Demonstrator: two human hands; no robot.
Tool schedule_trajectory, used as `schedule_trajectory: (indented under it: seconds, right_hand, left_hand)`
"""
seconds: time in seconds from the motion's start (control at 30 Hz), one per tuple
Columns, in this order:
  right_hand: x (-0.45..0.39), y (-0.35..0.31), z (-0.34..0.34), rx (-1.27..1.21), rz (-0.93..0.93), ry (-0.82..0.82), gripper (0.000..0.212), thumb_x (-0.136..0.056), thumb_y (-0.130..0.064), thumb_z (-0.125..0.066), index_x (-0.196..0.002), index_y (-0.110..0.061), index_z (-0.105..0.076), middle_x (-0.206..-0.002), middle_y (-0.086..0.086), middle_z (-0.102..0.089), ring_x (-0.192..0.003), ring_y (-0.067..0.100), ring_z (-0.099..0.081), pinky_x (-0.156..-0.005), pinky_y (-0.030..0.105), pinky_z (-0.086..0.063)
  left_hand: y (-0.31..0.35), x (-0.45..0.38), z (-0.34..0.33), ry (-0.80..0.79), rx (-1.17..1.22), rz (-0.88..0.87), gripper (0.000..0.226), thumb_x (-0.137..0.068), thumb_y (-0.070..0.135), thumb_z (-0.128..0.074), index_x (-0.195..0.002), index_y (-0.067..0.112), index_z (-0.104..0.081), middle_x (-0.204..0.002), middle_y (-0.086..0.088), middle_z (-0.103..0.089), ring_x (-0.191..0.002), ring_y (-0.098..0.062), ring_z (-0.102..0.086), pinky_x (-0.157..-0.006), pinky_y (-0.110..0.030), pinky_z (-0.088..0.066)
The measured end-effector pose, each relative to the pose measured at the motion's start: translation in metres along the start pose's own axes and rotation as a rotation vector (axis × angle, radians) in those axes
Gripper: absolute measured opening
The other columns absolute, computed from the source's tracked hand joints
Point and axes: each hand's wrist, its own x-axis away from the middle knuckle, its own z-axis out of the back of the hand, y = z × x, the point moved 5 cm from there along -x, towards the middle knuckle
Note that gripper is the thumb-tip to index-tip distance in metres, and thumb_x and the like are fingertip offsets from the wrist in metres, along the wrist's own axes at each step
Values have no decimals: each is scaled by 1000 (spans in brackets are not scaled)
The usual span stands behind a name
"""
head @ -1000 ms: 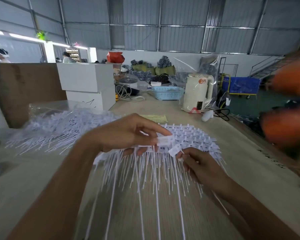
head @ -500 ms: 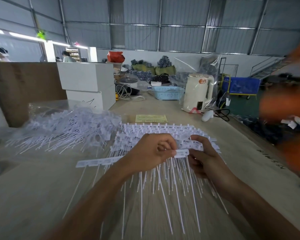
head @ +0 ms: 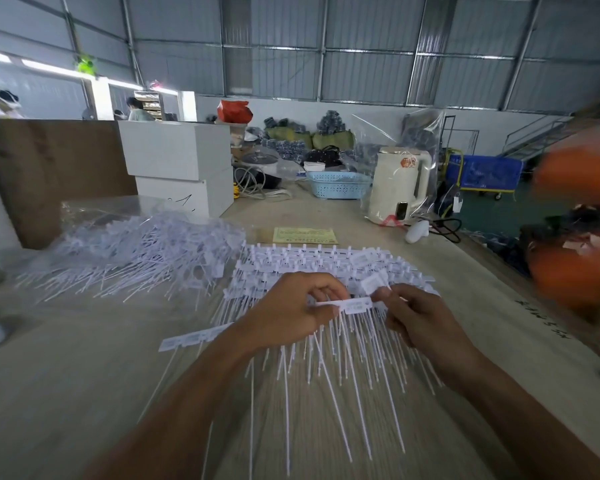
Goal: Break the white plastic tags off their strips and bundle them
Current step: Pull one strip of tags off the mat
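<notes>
strip [head: 347,304] is gripped by left hand [head: 293,311], just above the worktop [head: 84,393] | end tag [head: 373,283] is pinched by right hand [head: 418,317], right beside the left | tip: strip's best held close to the joint, tag snapped off with one clean twist, tails kept untangled

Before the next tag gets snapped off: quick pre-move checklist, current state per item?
1. Left hand grips the strip: ok.
2. Right hand pinches the end tag: ok.
3. Tag already free from the strip: cannot tell, fingers cover the joint.
4. Tails hang over the stack of strips, not visibly snagged: ok.
5. Pile of loose tags lies to the left, apart from both hands: ok.
6. Bundling tie within view: not ok, none seen.
</notes>
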Motion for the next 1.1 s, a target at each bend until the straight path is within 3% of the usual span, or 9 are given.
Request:
schedule_trajectory:
  seconds: [0.07,0.17,0.33,0.47,0.57,0.77,0.87,1.0,1.1]
  right_hand:
    - [2,1,-6,-36,-62,-59,39,-89,-53,-61,-66,-22,-67,-56,-3,-38,-46,8,-32,-46,19,-29]
    - [8,1,-19,-76,-134,-189,34,-87,-48,-67,-71,-19,-72,-52,-5,-35,-44,10,-28,-44,23,-24]
    - [9,-2,-20,-204,-141,-121,32,-93,-36,-64,-69,-15,-60,-51,-4,-36,-43,11,-26,-43,23,-23]
    - [9,0,-19,-308,-232,-79,31,-97,-36,-59,-77,-12,-59,-54,-4,-31,-45,10,-21,-41,22,-20]
    - [12,0,-29,-369,-275,-120,31,-97,-36,-58,-80,-11,-58,-55,-3,-26,-47,11,-19,-41,22,-17]
    - [15,-2,-35,-395,-271,-159,36,-97,-40,-59,-66,-23,-65,-52,-7,-32,-43,8,-24,-38,19,-20]
    - [14,-3,-32,-312,-180,-144,27,-98,-38,-57,-76,-25,-67,-55,-5,-39,-44,9,-28,-40,21,-24]
    - [10,-17,-24,27,113,-149,29,-102,-32,-51,-78,-43,-64,-58,-4,-44,-49,7,-38,-48,20,-33]
    - [10,-22,-19,343,264,-203,19,-100,-36,-47,-100,-23,-60,-61,1,-41,-54,9,-36,-55,28,-30]
  left_hand:
    - [2,0,2,27,30,-17,22,-88,11,-72,-103,27,-74,-95,11,-73,-88,-2,-65,-78,-26,-54]
    - [7,1,2,42,32,-61,22,-87,12,-74,-101,29,-74,-97,13,-74,-90,1,-66,-79,-23,-54]
    - [11,-3,1,55,-149,-40,15,-92,36,-69,-106,34,-68,-102,18,-71,-92,2,-64,-84,-36,-56]
    - [5,5,-1,-15,-243,-16,39,-89,54,-64,-124,38,-55,-116,17,-68,-99,-7,-64,-87,-36,-54]
    - [5,18,-9,82,-427,-55,47,-90,59,-58,-131,37,-53,-124,9,-68,-105,-14,-64,-89,-32,-51]
    - [30,23,-5,296,-811,-301,40,-98,44,-41,-113,22,-70,-92,5,-70,-76,-18,-68,-59,-31,-56]
    - [32,24,-9,292,-939,-329,38,-102,40,-37,-107,21,-69,-81,7,-68,-66,-19,-66,-51,-29,-52]
    - [31,24,-13,243,-934,-328,35,-101,34,-38,-109,24,-71,-81,9,-70,-67,-17,-67,-54,-28,-50]
    - [31,26,-11,190,-782,-326,28,-100,30,-45,-109,30,-72,-88,12,-73,-75,-12,-70,-61,-24,-49]
